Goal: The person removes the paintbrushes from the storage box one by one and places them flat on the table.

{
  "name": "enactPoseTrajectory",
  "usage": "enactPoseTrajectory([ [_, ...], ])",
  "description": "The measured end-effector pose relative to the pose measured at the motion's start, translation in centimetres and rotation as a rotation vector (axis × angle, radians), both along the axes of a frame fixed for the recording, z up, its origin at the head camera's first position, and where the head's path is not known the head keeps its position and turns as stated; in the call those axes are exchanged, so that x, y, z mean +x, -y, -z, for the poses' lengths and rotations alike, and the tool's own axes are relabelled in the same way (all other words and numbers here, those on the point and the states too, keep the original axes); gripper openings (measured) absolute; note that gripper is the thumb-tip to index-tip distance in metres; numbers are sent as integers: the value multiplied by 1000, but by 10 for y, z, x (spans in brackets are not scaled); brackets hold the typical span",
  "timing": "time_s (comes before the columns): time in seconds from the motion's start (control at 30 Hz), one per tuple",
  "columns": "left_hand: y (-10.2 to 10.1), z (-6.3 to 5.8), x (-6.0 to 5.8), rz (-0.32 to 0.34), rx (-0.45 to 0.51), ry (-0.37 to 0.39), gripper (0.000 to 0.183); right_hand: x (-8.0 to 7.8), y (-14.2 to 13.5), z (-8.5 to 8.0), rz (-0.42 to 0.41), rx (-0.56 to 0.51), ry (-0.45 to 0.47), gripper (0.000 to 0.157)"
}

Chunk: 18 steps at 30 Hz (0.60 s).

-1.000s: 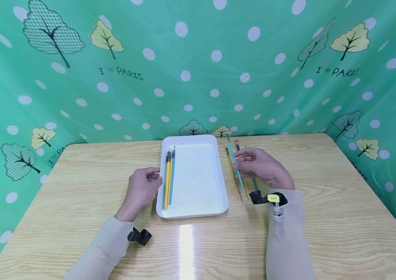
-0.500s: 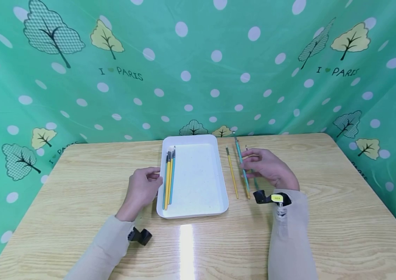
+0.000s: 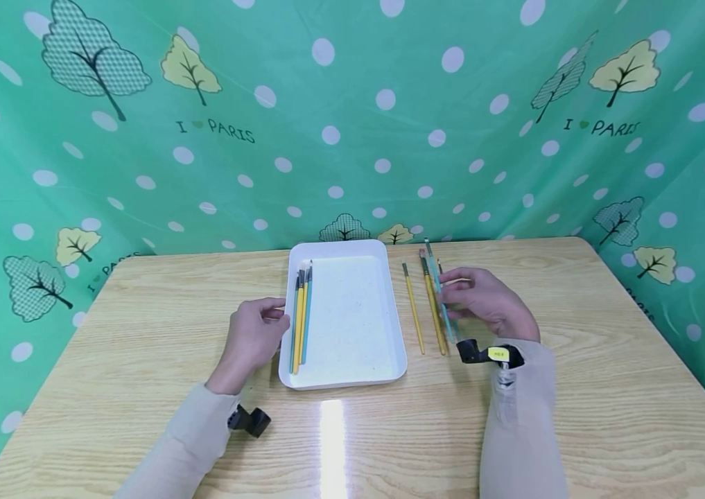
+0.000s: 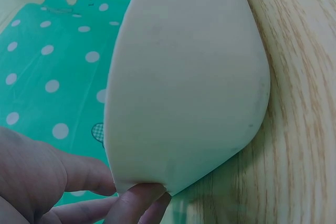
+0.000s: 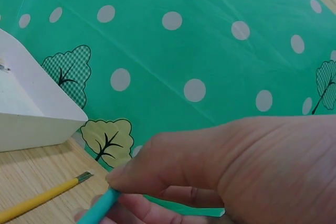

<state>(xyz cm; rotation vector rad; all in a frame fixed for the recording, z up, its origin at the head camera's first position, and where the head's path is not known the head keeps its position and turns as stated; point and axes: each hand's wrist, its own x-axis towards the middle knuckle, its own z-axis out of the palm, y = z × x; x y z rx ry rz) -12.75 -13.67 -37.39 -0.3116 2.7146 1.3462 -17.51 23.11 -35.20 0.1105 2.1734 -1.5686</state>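
My right hand [image 3: 483,299] pinches a turquoise paintbrush [image 3: 432,262] between thumb and fingers, tip end pointing away. In the right wrist view its turquoise handle [image 5: 101,209] shows under the thumb. Two yellow paintbrushes lie to its left: a slim one [image 3: 413,308] nearer the tray and a thicker one [image 3: 434,305] right beside the held brush. Another dark-tipped brush [image 3: 440,264] is mostly hidden behind the right hand. My left hand [image 3: 255,336] grips the left side of a white tray [image 3: 352,383]; the left wrist view shows fingers at the tray's wall [image 4: 189,77].
Several yellow and turquoise paintbrushes [image 3: 300,322] lie side by side along the tray's left inner wall. All stands on a wood-grain table [image 3: 614,388], backed by a green dotted curtain [image 3: 352,104]. Each wrist carries a small black camera mount [image 3: 473,351].
My right hand has moved right with the turquoise paintbrush, passing over the thicker yellow brush to its right side. The left hand and tray have stayed in place.
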Motion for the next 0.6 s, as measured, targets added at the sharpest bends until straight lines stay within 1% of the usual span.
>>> enactPoseTrajectory([
  [0.13,-1,-1,0,0,-9,2,40,0,-2,2,22,20,9,52],
  [0.27,-1,0,0,-4,-14,4,39,0,-3,3,38,33,-3,51],
  [0.6,-2,-1,1,-11,8,7,40,2,-11,3,58,58,-1,52],
])
